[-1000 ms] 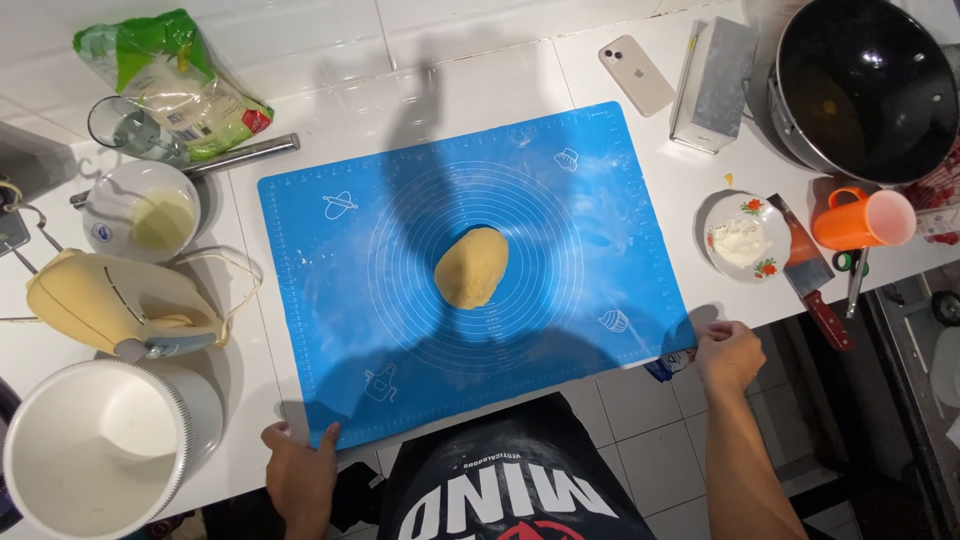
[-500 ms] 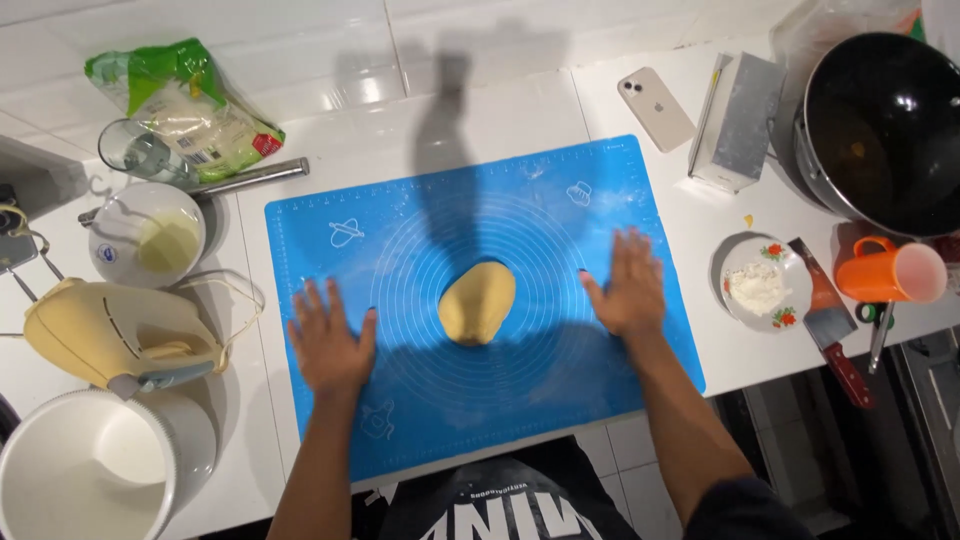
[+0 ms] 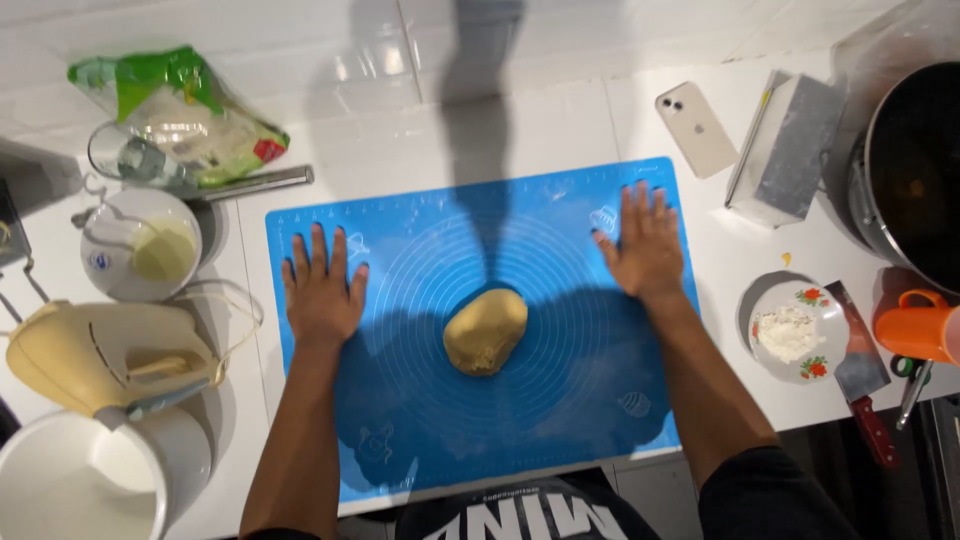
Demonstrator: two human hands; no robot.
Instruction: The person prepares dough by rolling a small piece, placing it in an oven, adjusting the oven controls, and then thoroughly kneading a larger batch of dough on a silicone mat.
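I take the blue silicone mat point(image 3: 560, 420) as my landmark — everything else I place from it. My left hand point(image 3: 322, 290) lies flat on the left part of the mat, palm down, fingers stretched and a little spread, gripping nothing. My right hand point(image 3: 645, 250) lies the same way on the upper right part of the mat, near its right edge, fingers straight and apart, also holding nothing. Between the two hands, about in the middle of the mat, sits the ball of yellow dough point(image 3: 486, 331) — it touches neither hand.

To the left of the mat I see a white cup point(image 3: 140, 245) with pale yellow liquid, and below it a cream hand mixer point(image 3: 105, 355) resting over a white bowl point(image 3: 75, 480). Above the left corner of the mat there is a green and white bag point(image 3: 185, 115) and a metal bar point(image 3: 250, 183). To the right of the mat stands a small flowered plate point(image 3: 800, 335) with white flour, beside it a scraper with a red handle point(image 3: 860, 385) and an orange mug point(image 3: 915, 325). Above the right corner lie a phone point(image 3: 697, 129) and a grey box point(image 3: 785, 150); a dark pot point(image 3: 915, 170) is further right.
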